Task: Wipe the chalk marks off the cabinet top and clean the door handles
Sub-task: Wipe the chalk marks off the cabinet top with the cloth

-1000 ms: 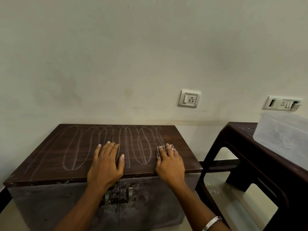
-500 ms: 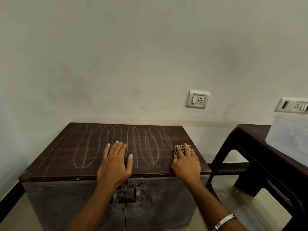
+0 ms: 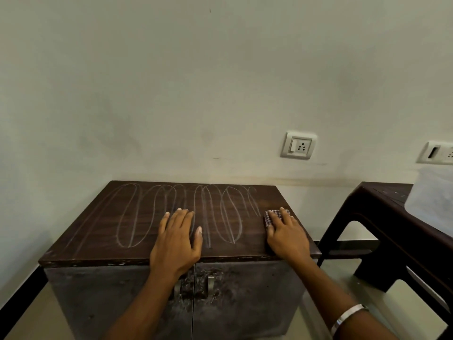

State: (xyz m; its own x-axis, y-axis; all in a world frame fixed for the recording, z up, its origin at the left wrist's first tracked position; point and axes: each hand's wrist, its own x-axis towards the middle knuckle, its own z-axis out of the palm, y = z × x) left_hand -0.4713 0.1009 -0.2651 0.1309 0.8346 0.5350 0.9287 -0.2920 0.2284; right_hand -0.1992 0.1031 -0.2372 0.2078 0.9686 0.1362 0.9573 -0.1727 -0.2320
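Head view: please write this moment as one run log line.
left hand flat on cabinet top | right hand presses cloth at right edge | chalk marks mostly unwiped | handles untouched

A: What can't we see?
B: Cloth (image 3: 275, 217) mostly under the right hand (image 3: 286, 235); only its checked edge shows at the fingertips, 12 o'clock of the hand. Left handle (image 3: 177, 289) half covered by the left wrist; right handle (image 3: 210, 283) shows.
A: Edges?
B: Second socket plate (image 3: 435, 152) cut at 3 o'clock. Pale tub (image 3: 434, 195) on the side table (image 3: 382, 192) also cut there, blurred, contents unreadable. Cabinet (image 3: 245, 303) base and both forearms run off at 6 o'clock.
A: Chalk marks (image 3: 181, 212)?
B: Some loops pass under the left hand (image 3: 175, 244).
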